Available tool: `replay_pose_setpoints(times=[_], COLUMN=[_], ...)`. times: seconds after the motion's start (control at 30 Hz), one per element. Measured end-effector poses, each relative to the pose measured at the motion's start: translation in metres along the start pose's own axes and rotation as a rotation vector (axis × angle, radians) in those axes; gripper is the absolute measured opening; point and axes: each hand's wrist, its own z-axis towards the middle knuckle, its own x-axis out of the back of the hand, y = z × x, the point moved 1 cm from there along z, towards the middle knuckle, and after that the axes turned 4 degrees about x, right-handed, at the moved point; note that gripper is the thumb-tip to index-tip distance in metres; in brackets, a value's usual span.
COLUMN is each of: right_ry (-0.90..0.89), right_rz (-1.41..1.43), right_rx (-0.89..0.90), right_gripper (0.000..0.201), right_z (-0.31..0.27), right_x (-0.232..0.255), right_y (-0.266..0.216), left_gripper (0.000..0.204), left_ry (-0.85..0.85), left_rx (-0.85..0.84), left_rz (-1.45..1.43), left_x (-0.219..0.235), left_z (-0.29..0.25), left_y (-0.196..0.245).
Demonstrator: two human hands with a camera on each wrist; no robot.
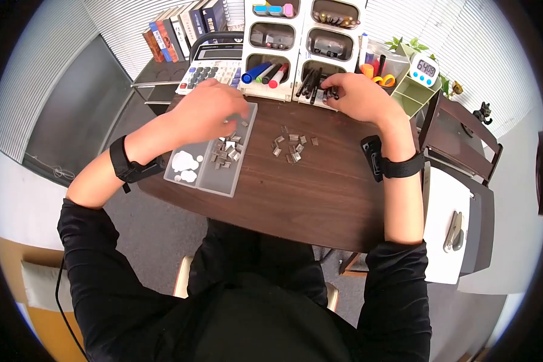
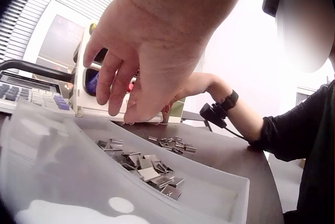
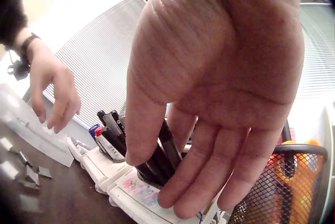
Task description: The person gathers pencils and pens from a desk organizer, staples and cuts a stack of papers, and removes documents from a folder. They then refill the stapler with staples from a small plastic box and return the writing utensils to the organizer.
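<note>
My left hand (image 1: pixel 214 108) hovers over a translucent plastic tray (image 1: pixel 217 188), its fingers hanging loosely with nothing visible between them. One compartment of that tray holds a heap of small flat silver metal pieces (image 2: pixel 149 167); white round pieces (image 1: pixel 185 161) lie in the other. More of the metal pieces (image 1: pixel 294 140) are scattered on the dark table, right of the tray. My right hand (image 3: pixel 220 98) is at the lower right compartment of the white organizer, thumb and fingers around upright black pens (image 3: pixel 152 166). Whether it pinches one, I cannot tell.
Beside the tray stands a calculator (image 1: pixel 208 72). Markers (image 1: pixel 265 72) fill the organizer's (image 1: pixel 270 92) lower left compartment. A black mesh holder (image 3: pixel 309 156) stands close to my right hand, near a green shelf (image 1: pixel 413 95) with a digital timer (image 1: pixel 424 69). A stapler (image 1: pixel 454 232) lies at the right.
</note>
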Motion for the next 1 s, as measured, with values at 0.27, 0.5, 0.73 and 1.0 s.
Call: replay_pose_setpoints(times=[0.27, 0.5, 0.73, 1.0], right_ry=[0.001, 0.052, -0.003, 0.026], right_rz=[-0.007, 0.028, 0.014, 0.079], right_rx=[0.009, 0.073, -0.008, 0.059], right_gripper=[0.034, 0.036, 0.035, 0.036], right_z=[-0.002, 0.0, -0.002, -0.001], right_x=[0.003, 0.0, 0.004, -0.003], right_y=[0.0, 0.015, 0.003, 0.014], left_gripper=[0.019, 0.006, 0.009, 0.007], left_ry=[-0.024, -0.097, -0.05, -0.02], left_rx=[-0.24, -0.252, -0.223, -0.098], left_rz=[0.009, 0.015, 0.053, 0.049], left_x=[-0.03, -0.042, -0.044, -0.009], left_z=[0.041, 0.057, 0.057, 0.017], left_y=[0.035, 0.033, 0.032, 0.006])
